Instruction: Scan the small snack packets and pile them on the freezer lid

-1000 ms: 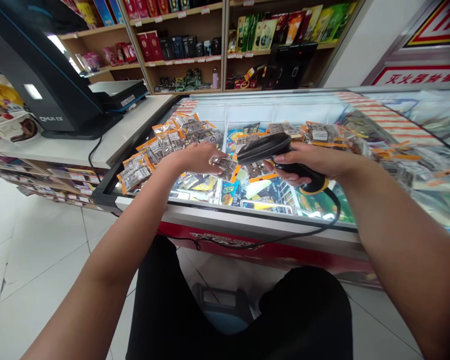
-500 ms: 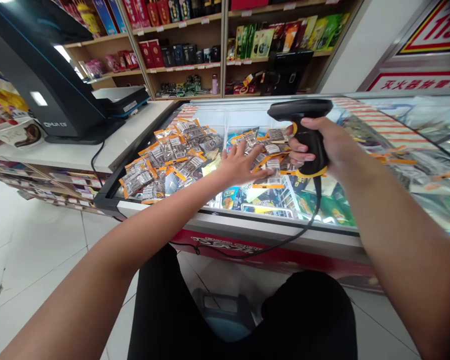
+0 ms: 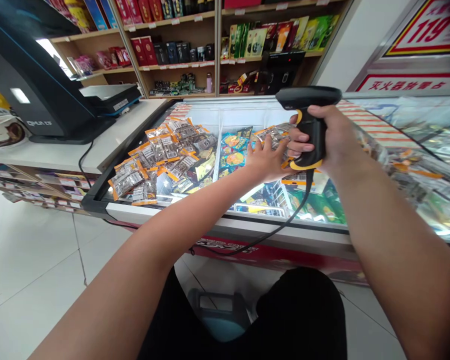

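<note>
My right hand (image 3: 322, 135) is wrapped around the handle of a black and yellow barcode scanner (image 3: 311, 97), raised over the glass freezer top (image 3: 257, 107). Its cable (image 3: 302, 205) hangs from the grip. Just left of it, my left hand (image 3: 268, 160) lies with fingers spread on a few orange-edged clear packets (image 3: 272, 132), partly hidden under both hands. To the left, a loose heap of similar packets (image 3: 165, 147) covers that end of the glass. More of these packets (image 3: 422, 167) lie beyond my right forearm.
A white counter (image 3: 108, 142) at left bears a dark checkout machine (image 3: 48, 95) and a paper tub (image 3: 3, 132). Stocked shelves (image 3: 180, 65) stand behind the freezer. Colourful packages (image 3: 234, 150) show through the glass. Below, the cable loops along the freezer's front, and a stool (image 3: 221, 315) sits between my legs.
My left hand has slid to the right with the packets under it, uncovering blue packages beneath the glass. The scanner stays in my right hand, and the view has shifted slightly right.
</note>
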